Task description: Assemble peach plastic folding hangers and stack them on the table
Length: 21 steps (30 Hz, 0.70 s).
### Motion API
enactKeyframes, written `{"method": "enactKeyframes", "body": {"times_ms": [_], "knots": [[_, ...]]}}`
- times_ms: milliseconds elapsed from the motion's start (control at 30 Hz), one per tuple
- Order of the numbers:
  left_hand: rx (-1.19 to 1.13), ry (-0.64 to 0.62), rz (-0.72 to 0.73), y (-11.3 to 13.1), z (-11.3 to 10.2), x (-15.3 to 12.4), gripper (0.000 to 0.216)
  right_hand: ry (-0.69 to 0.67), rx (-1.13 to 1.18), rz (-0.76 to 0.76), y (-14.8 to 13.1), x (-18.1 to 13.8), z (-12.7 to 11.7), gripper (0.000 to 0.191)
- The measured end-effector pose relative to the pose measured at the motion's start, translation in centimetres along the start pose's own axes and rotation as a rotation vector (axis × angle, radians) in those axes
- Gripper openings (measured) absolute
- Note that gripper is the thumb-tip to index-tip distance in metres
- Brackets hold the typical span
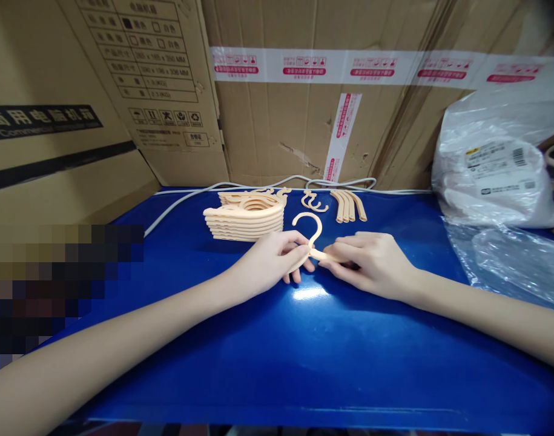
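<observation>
Head view: left hand [270, 261] and right hand [372, 264], palms down, fingers [291, 242] pinching hook [309, 225].

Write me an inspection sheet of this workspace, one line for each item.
surface: blue table top, glossy, with a light reflection near the hands
job's things: peach hook piece between both hands; stack of hanger bodies, loose hooks and curved arms behind it
clutter: plastic bags at the right
hands: left hand and right hand both pinch the hook piece
cables: white cable along the back edge
surroundings: cardboard boxes behind the table
</observation>
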<state>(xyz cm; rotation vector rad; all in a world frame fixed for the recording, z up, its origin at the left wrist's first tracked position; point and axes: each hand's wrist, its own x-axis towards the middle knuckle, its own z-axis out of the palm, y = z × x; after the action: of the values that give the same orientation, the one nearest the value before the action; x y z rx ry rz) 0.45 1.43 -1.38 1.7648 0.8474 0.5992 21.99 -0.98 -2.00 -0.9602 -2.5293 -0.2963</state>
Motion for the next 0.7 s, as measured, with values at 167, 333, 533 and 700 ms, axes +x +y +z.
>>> {"method": "enactKeyframes", "body": {"times_ms": [167,333,533,700], "knots": [[0.070,-0.023,0.044,-0.29,0.21,-0.23,0.022,0.134,-0.038,0.086,0.33,0.44,0.18,0.033],[0.027,-0.036,0.055,-0.48,0.15,-0.33,0.030,0.240,-0.009,0.084,0.19,0.68,-0.10,0.027],[0.058,-0.052,0.072,-0.46,0.11,-0.49,0.033,0.241,0.051,0.068,0.12,0.25,-0.41,0.010],[0.188,-0.045,0.082,-0.21,0.33,-0.71,0.029,0.151,0.183,0.199,0.48,0.28,-0.07,0.016]]}}
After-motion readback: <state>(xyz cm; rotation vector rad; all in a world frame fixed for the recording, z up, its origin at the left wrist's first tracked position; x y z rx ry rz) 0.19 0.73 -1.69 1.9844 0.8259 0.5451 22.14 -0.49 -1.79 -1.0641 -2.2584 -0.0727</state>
